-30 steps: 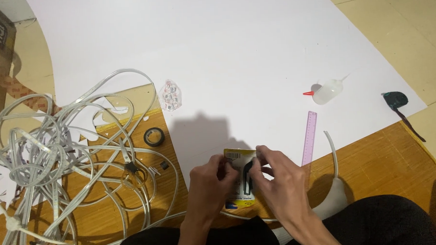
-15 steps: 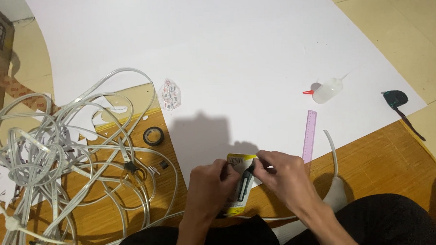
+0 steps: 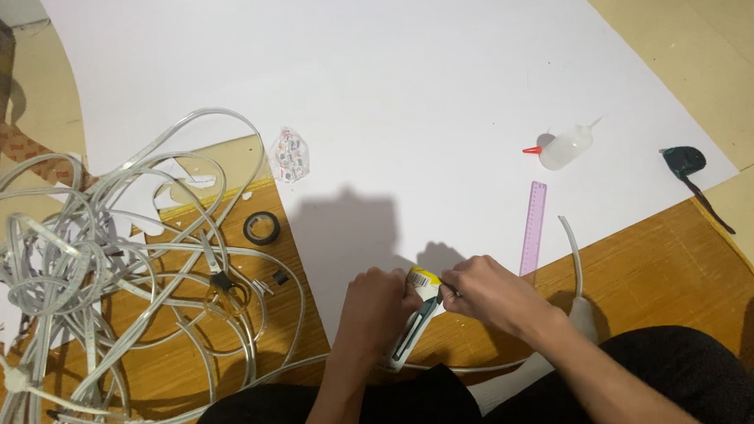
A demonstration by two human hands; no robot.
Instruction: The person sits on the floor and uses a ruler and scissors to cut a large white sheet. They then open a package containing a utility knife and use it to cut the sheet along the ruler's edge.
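Note:
My left hand [image 3: 372, 314] and my right hand [image 3: 485, 292] together hold a flat pack with a yellow top [image 3: 414, 319], a long dark tool inside it. The left hand grips its lower left side; the right hand's fingers pinch its upper edge. The pack sits over the near edge of a large white sheet [image 3: 373, 87] on the wooden floor. A white cable [image 3: 574, 255] curves past my right wrist.
A big tangle of white cable [image 3: 103, 272] lies at the left, with a black tape roll [image 3: 261, 228] and a small clear packet [image 3: 289, 154] beside it. On the sheet are a purple ruler [image 3: 533, 226] and a squeeze bottle with red tip [image 3: 563, 146]. A dark tool [image 3: 686, 161] lies at right.
The pack has tilted and come lower toward my lap. My right hand has shifted right and now pinches the pack's upper edge.

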